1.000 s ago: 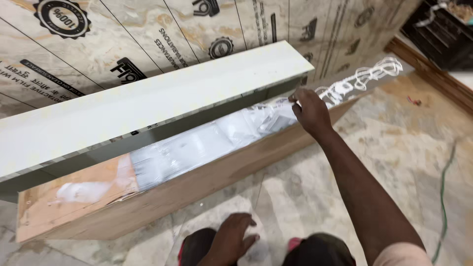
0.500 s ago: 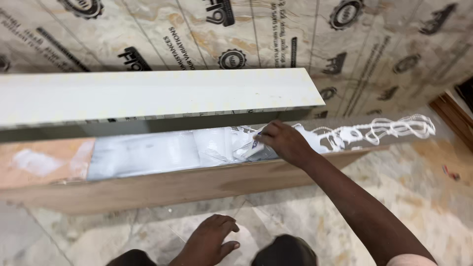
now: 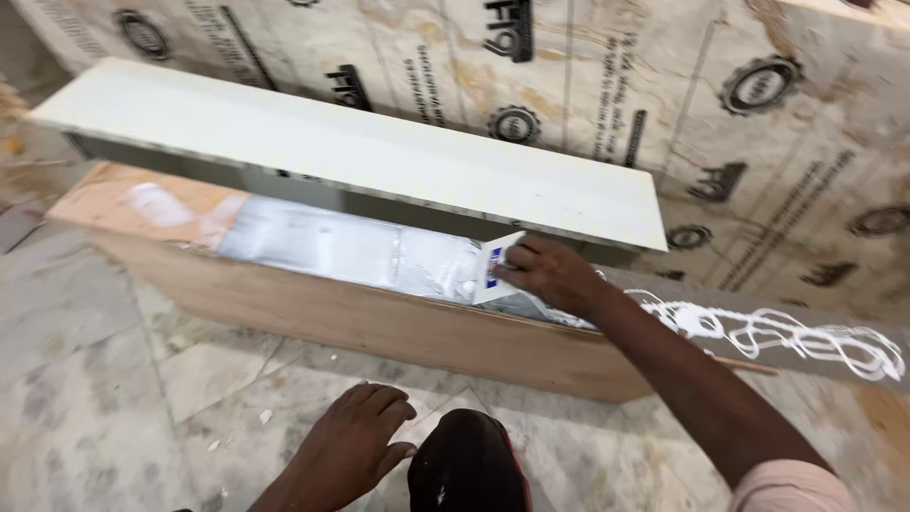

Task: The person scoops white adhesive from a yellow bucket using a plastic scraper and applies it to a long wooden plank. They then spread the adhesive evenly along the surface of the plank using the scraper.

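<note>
Below, marble floor (image 3: 114, 379) bears a plywood plank (image 3: 379, 322) smeared with white glue (image 3: 341, 251); right hand (image 3: 550, 275) pinches a card scraper (image 3: 495, 265), left hand (image 3: 351, 450) flat, splayed.

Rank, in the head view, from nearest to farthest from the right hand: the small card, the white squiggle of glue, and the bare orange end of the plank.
1. Small card: held in the right hand.
2. White squiggle of glue: just to its right.
3. Bare orange end of the plank: far left.
</note>
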